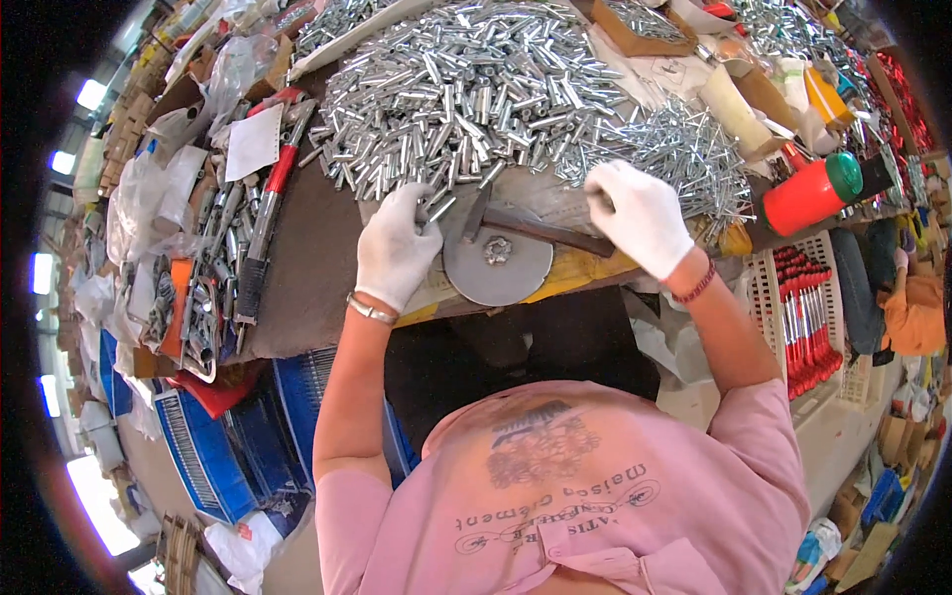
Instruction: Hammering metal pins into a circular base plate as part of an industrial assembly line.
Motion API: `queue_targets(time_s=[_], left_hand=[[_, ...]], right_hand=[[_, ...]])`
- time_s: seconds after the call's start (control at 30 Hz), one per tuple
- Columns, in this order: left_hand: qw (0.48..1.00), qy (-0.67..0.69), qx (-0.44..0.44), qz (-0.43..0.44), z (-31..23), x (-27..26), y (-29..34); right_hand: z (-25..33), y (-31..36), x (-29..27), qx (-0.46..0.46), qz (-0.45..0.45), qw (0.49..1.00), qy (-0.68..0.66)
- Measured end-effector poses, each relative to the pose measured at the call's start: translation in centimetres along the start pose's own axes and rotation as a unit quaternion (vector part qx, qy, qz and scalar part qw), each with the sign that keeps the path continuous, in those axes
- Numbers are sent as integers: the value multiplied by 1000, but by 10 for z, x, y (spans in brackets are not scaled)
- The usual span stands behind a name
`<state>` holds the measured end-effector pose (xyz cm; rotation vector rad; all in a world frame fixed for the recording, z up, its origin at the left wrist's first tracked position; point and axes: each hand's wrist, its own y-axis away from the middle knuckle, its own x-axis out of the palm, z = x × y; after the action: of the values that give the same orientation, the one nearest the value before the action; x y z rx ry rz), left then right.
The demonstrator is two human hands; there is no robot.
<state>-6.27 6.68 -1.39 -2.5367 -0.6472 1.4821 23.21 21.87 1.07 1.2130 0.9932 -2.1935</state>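
My left hand (397, 248), in a white glove, is at the near edge of a big pile of short metal tubes (476, 84). Its fingers are closed, with one small metal tube (442, 208) between thumb and forefinger. Off to the right, my gloved right hand (640, 218) is held above the table with its fingertips curled together; whatever they hold is hidden. It is beside a heap of thin metal bolts or pins (684, 159). Between my hands lies a round grey metal disc (521, 283) with a small knobbly ring (498, 250) at its middle. A hammer (555, 233) rests across the disc's far side.
At right lies a red bottle with a green cap (808, 196), above a white plastic crate (769, 297) of red-handled tools. Tools and plastic bags (139, 208) crowd the left table side. Blue crates (203, 456) stand below it. An open cardboard box (759, 99) is behind the bolts.
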Motion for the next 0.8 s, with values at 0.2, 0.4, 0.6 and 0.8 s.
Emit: queue_targets(time_s=[0.2, 0.4, 0.6, 0.8], left_hand=[[996, -70, 21, 57, -4, -24, 23], [999, 15, -22, 47, -13, -17, 16], [871, 395, -229, 179, -30, -33, 34], [968, 226, -83, 72, -43, -17, 71]], right_hand=[[58, 29, 0, -72, 64, 991, -98], [75, 21, 20, -105, 83, 989, -69], [69, 26, 23, -85, 102, 990, -40], [70, 21, 23, -115, 111, 987, -30]])
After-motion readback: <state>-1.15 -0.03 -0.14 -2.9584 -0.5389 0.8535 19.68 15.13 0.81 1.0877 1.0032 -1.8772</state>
